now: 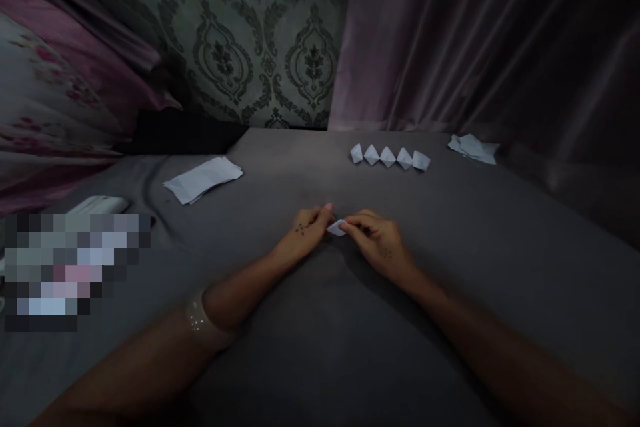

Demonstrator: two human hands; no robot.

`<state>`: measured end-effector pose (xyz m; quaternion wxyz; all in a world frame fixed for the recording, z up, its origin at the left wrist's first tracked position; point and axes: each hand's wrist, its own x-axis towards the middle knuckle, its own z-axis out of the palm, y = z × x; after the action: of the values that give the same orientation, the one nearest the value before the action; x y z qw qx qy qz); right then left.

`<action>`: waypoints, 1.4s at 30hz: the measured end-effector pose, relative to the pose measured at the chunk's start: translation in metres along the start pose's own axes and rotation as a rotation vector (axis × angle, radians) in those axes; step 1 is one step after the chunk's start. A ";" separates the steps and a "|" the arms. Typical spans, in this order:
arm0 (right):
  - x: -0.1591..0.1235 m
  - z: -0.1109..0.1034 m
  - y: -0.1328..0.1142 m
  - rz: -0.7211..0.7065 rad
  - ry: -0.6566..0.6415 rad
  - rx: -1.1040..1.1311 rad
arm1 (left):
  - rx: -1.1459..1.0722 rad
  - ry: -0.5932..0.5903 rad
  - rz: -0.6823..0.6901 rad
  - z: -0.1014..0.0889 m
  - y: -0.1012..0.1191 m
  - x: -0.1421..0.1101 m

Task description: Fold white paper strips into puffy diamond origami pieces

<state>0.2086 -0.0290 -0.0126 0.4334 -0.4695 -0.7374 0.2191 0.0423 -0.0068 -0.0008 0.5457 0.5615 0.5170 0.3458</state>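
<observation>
A small piece of folded white paper is held between my two hands above the grey sheet. My right hand pinches its right side between thumb and fingers. At the paper's left edge is my left hand, closed, with its thumb pointing up and its other fingertips partly hidden. Farther back stands a row of several folded white paper shapes, pointed on top.
A stack of white paper strips lies at the back left, near a black cloth. Loose paper pieces lie at the back right. A white flat object and a blurred-out patch are at the left. Curtains hang behind.
</observation>
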 end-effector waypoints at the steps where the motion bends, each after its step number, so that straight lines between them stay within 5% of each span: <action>1: 0.001 0.000 0.002 0.068 -0.009 0.018 | 0.079 0.027 0.097 -0.002 0.000 0.000; 4: 0.002 -0.001 0.007 0.222 -0.066 0.110 | 0.117 -0.059 0.236 -0.007 -0.001 0.001; 11: 0.003 0.003 0.005 0.452 -0.099 0.199 | -0.014 -0.210 0.195 -0.007 -0.012 0.009; 42: 0.001 -0.002 -0.011 0.363 -0.181 -0.003 | 0.195 -0.456 0.283 -0.021 0.006 0.020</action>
<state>0.2047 -0.0332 -0.0029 0.3180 -0.5737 -0.6769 0.3340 0.0276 0.0182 0.0052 0.5377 0.7412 0.3283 0.2321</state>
